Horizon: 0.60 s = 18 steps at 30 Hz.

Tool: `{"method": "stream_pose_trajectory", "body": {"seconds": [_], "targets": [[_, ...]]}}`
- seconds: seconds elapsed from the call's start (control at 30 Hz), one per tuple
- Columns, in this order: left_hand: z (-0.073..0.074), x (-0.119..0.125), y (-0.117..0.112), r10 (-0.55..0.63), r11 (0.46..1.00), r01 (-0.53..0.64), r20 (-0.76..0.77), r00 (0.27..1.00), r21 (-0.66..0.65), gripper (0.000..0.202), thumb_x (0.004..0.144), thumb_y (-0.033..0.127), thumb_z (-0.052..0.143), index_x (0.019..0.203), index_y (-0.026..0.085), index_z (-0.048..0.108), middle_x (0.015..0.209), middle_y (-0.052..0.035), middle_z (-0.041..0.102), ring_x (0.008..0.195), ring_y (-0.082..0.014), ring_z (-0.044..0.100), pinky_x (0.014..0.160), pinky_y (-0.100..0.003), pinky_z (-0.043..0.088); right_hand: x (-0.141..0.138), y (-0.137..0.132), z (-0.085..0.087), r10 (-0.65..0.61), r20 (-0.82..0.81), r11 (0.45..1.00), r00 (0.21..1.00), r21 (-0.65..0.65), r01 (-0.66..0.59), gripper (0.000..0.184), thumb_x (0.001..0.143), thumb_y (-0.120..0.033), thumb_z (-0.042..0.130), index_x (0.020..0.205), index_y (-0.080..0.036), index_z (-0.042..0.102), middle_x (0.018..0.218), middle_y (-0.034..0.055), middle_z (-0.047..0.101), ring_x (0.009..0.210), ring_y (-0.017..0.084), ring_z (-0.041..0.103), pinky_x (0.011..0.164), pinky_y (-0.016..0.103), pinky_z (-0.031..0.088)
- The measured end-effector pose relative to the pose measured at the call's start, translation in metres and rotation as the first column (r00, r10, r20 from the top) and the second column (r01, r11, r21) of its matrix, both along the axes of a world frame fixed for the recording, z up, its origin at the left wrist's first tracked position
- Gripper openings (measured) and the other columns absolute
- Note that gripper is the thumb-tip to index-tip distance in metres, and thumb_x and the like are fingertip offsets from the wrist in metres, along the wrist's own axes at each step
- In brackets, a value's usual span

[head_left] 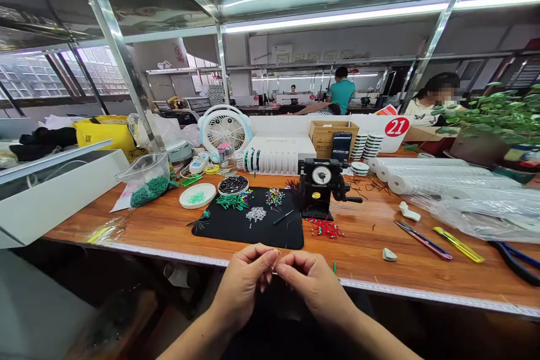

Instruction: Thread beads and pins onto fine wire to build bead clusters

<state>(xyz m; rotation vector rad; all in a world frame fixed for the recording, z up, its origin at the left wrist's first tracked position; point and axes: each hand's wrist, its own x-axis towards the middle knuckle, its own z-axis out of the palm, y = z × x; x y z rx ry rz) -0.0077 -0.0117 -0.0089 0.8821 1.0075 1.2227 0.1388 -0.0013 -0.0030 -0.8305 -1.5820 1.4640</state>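
Note:
My left hand [250, 275] and my right hand [310, 280] meet at the fingertips just off the table's front edge. Both are closed in a pinch. Between them is something thin and tiny, too small to name. Beyond the hands lies a black mat [236, 228]. On it are a pile of small silvery pieces [256, 214], a heap of multicoloured beads [275, 197], green pieces [232, 201] and a thin dark tool [283, 217]. Red pieces with light tips [327, 228] lie right of the mat.
A black hand-cranked machine [318, 188] stands behind the mat. Left are a white dish [197, 196], a bowl of black pieces [233, 185] and a bag of green material [149, 188]. Scissors [424, 241], a yellow cutter [458, 244] and pliers [517, 261] lie right. A person [439, 98] sits beyond.

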Motion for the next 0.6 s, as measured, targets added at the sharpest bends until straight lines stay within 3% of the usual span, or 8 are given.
{"method": "stream_pose_trajectory", "body": {"seconds": [0.07,0.13,0.2,0.23,0.3,0.4,0.5,0.6], "targets": [[-0.006,-0.001,-0.002,-0.038,0.999,0.038,0.104,0.994,0.001,0.017,0.077,0.031,0.063,0.075,0.015,0.059,0.063,0.0009,0.058,0.041,-0.0023,0.040,0.036,-0.015,0.018,0.000,-0.004,0.000,0.006,0.087,0.998,0.996,0.055,-0.011,0.021,0.084,-0.027,0.049,0.073,-0.015,0.062,0.070,0.0025,0.062,0.065,0.015,0.052,0.062,0.025,0.038],[-0.011,-0.004,-0.007,-0.174,0.985,0.169,0.152,0.973,0.041,0.019,0.080,0.036,0.057,0.076,0.018,0.052,0.066,0.0001,0.061,0.036,-0.0039,0.041,0.032,-0.016,0.015,0.001,-0.010,-0.001,0.008,0.223,0.991,0.975,0.129,-0.038,0.018,0.083,-0.021,0.045,0.071,-0.016,0.058,0.067,0.0016,0.060,0.063,0.015,0.053,0.059,0.024,0.038],[-0.015,-0.009,-0.013,-0.276,0.956,0.271,0.036,0.960,0.114,0.020,0.082,0.037,0.054,0.075,0.020,0.047,0.054,0.0027,0.056,0.034,-0.0063,0.041,0.033,-0.017,0.020,0.004,-0.015,-0.006,-0.028,0.406,0.964,0.914,0.253,-0.083,0.015,0.080,-0.017,0.044,0.070,-0.017,0.055,0.067,0.0019,0.060,0.062,0.016,0.053,0.058,0.025,0.037],[-0.015,-0.012,-0.017,-0.267,0.949,0.277,-0.083,0.960,0.150,0.020,0.082,0.036,0.054,0.074,0.020,0.046,0.049,0.0047,0.050,0.036,-0.0067,0.040,0.036,-0.018,0.024,0.007,-0.018,-0.009,-0.081,0.497,0.937,0.864,0.333,-0.103,0.013,0.079,-0.015,0.043,0.071,-0.017,0.054,0.068,0.0028,0.060,0.062,0.017,0.054,0.058,0.026,0.037],[-0.013,-0.021,-0.022,-0.130,0.952,0.209,-0.323,0.937,0.222,0.019,0.084,0.033,0.053,0.073,0.019,0.047,0.050,0.0059,0.042,0.042,-0.0062,0.038,0.043,-0.019,0.029,0.015,-0.021,-0.015,-0.246,0.629,0.871,0.738,0.478,-0.116,0.012,0.078,-0.013,0.041,0.074,-0.017,0.052,0.070,0.0044,0.059,0.063,0.019,0.055,0.058,0.028,0.036],[-0.005,-0.036,-0.025,0.055,0.951,0.093,-0.457,0.888,0.295,0.020,0.086,0.033,0.049,0.072,0.018,0.048,0.054,0.0055,0.039,0.046,-0.0066,0.036,0.045,-0.020,0.028,0.029,-0.022,-0.024,-0.445,0.672,0.794,0.592,0.602,-0.085,0.014,0.082,-0.011,0.036,0.076,-0.018,0.047,0.073,0.0055,0.056,0.065,0.020,0.055,0.058,0.030,0.036],[-0.002,-0.048,-0.025,0.059,0.959,0.067,-0.428,0.902,0.274,0.021,0.085,0.034,0.050,0.071,0.019,0.047,0.053,0.0058,0.039,0.045,-0.0070,0.036,0.045,-0.021,0.028,0.039,-0.023,-0.029,-0.541,0.630,0.736,0.557,0.675,-0.048,0.013,0.085,-0.014,0.035,0.077,-0.020,0.044,0.072,0.0040,0.054,0.064,0.019,0.055,0.057,0.030,0.037],[-0.005,-0.052,-0.029,0.001,0.968,0.103,-0.416,0.909,0.227,0.021,0.085,0.035,0.048,0.071,0.019,0.045,0.052,0.0066,0.037,0.043,-0.0066,0.032,0.043,-0.021,0.026,0.043,-0.023,-0.032,-0.631,0.517,0.634,0.578,0.773,0.001,0.011,0.087,-0.016,0.034,0.083,-0.020,0.043,0.072,0.0034,0.053,0.062,0.018,0.055,0.056,0.030,0.040]]}}
